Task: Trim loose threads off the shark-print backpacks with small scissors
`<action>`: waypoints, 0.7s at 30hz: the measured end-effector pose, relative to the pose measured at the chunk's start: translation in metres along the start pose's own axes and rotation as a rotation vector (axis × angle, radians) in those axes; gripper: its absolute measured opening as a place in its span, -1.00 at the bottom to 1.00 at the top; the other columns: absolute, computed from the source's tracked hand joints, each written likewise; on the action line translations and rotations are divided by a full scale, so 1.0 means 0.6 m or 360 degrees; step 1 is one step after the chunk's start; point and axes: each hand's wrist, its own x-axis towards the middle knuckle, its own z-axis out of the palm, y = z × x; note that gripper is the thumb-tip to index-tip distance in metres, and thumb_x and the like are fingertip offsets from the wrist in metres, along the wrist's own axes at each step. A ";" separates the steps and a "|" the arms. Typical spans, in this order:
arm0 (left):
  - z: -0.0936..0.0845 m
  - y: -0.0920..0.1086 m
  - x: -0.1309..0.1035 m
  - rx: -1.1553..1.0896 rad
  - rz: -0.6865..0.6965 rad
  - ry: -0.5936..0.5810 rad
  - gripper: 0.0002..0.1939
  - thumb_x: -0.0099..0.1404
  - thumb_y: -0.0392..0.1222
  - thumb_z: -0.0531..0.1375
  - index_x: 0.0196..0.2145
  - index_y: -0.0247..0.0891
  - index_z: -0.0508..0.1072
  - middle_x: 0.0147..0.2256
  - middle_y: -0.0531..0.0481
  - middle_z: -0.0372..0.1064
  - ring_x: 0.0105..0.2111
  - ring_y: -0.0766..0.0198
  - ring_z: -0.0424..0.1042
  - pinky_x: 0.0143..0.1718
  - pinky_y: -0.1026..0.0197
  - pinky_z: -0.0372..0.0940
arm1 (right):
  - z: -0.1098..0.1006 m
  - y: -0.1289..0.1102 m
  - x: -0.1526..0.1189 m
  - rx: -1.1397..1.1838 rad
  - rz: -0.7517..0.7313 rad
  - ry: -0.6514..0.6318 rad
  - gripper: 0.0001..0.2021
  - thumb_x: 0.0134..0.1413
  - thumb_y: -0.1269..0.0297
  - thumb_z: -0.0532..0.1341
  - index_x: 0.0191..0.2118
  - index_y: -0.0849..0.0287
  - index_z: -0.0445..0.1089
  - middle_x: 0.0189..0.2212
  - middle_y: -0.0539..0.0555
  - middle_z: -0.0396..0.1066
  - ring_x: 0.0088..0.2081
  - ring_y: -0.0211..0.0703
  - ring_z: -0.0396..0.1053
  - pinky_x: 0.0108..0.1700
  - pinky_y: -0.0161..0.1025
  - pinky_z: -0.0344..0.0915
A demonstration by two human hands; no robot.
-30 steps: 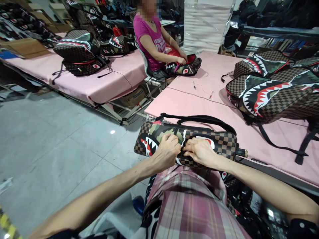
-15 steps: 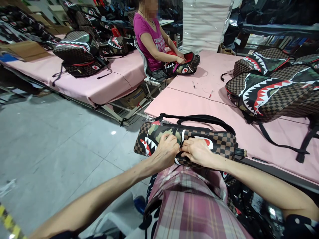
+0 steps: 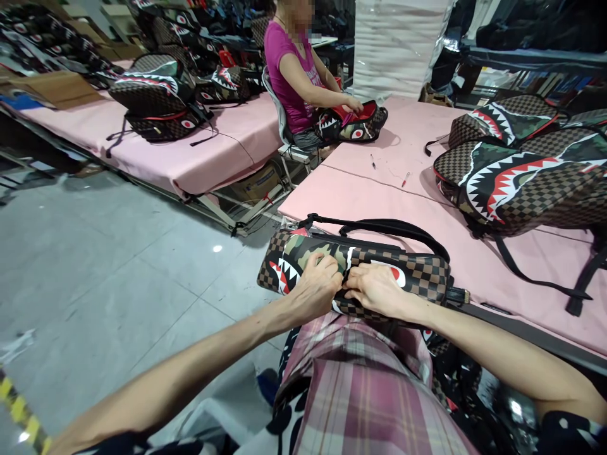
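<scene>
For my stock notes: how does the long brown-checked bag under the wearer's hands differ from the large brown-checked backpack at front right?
The long brown-checked bag is slimmer; the large brown-checked backpack is bulkier. The bag is under the left hand and right hand; the backpack lies untouched on the pink table. Both show black straps and printed white teeth.

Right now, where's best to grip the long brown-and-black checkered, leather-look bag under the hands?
Probably mid-length on the flat black strap, coming from above on the far side. It bows along the far upper edge of the bag, clear of the left hand and right hand on the near face.
</scene>
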 end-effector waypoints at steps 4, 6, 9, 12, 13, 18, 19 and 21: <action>-0.001 0.000 0.000 -0.0011 -0.0004 0.0019 -0.82 0.17 -0.40 0.02 -0.54 -0.32 0.33 -0.48 -0.09 0.28 -0.31 0.17 0.22 -0.11 -0.02 0.10 | -0.002 0.004 -0.002 0.0047 0.0014 0.0007 -0.83 0.09 0.24 0.16 -0.24 0.12 0.46 -0.32 0.02 0.43 -0.28 -0.20 0.30 -0.35 -0.28 0.06; 0.000 0.002 0.001 -0.0024 -0.0001 0.0024 -0.82 0.18 -0.40 0.01 -0.53 -0.32 0.34 -0.48 -0.09 0.28 -0.30 0.17 0.22 -0.10 -0.02 0.09 | -0.004 0.006 -0.004 0.0074 0.0018 -0.0011 -0.83 0.10 0.24 0.15 -0.23 0.11 0.46 -0.33 0.03 0.43 -0.27 -0.21 0.30 -0.33 -0.29 0.07; 0.005 0.006 0.003 -0.0080 -0.0026 0.0029 -0.83 0.18 -0.39 0.01 -0.51 -0.34 0.35 -0.46 -0.09 0.29 -0.28 0.17 0.22 -0.08 -0.01 0.07 | -0.006 0.007 -0.005 0.0094 0.0043 -0.0028 -0.83 0.10 0.25 0.15 -0.24 0.12 0.46 -0.34 0.03 0.43 -0.28 -0.22 0.30 -0.33 -0.30 0.08; 0.001 -0.001 0.003 -0.0254 -0.0086 -0.0007 -0.82 0.20 -0.36 0.00 -0.47 -0.33 0.37 -0.42 -0.07 0.32 -0.25 0.18 0.23 -0.04 0.00 0.02 | -0.008 0.008 -0.005 0.0104 0.0065 -0.0044 -0.83 0.09 0.25 0.15 -0.28 0.13 0.48 -0.34 0.04 0.43 -0.29 -0.22 0.31 -0.33 -0.29 0.07; -0.005 -0.007 0.003 -0.0356 -0.0089 -0.0058 -0.81 0.21 -0.36 0.00 -0.47 -0.31 0.38 -0.42 -0.05 0.33 -0.23 0.20 0.24 -0.03 0.01 0.00 | -0.009 0.009 -0.005 0.0116 0.0065 -0.0057 -0.84 0.09 0.25 0.16 -0.28 0.12 0.48 -0.34 0.03 0.43 -0.29 -0.22 0.31 -0.33 -0.29 0.08; -0.052 -0.047 0.013 -0.0928 0.0167 -0.0583 -0.65 0.24 -0.29 -0.01 -0.66 -0.23 0.36 -0.45 0.10 0.40 -0.05 0.26 0.25 0.09 0.12 -0.17 | -0.016 0.018 -0.011 0.0173 0.0028 -0.0114 -0.83 0.08 0.23 0.16 -0.23 0.06 0.47 -0.29 0.00 0.45 -0.24 -0.20 0.34 -0.31 -0.32 0.10; -0.058 -0.048 0.018 -0.0926 0.0132 -0.0633 -0.61 0.26 -0.30 -0.04 -0.68 -0.23 0.35 -0.47 0.10 0.40 -0.04 0.26 0.26 0.09 0.14 -0.15 | -0.017 0.021 -0.012 0.0155 0.0033 -0.0119 -0.83 0.08 0.23 0.16 -0.22 0.06 0.46 -0.28 0.00 0.45 -0.23 -0.18 0.35 -0.31 -0.32 0.10; -0.062 -0.038 0.032 -0.0746 -0.0107 -0.0609 -0.62 0.28 -0.28 -0.05 -0.65 -0.24 0.36 -0.46 0.06 0.41 -0.07 0.24 0.30 0.02 0.16 -0.03 | -0.017 0.024 -0.014 0.0099 0.0065 -0.0130 -0.82 0.07 0.22 0.16 -0.21 0.07 0.45 -0.27 0.02 0.44 -0.22 -0.16 0.35 -0.32 -0.31 0.10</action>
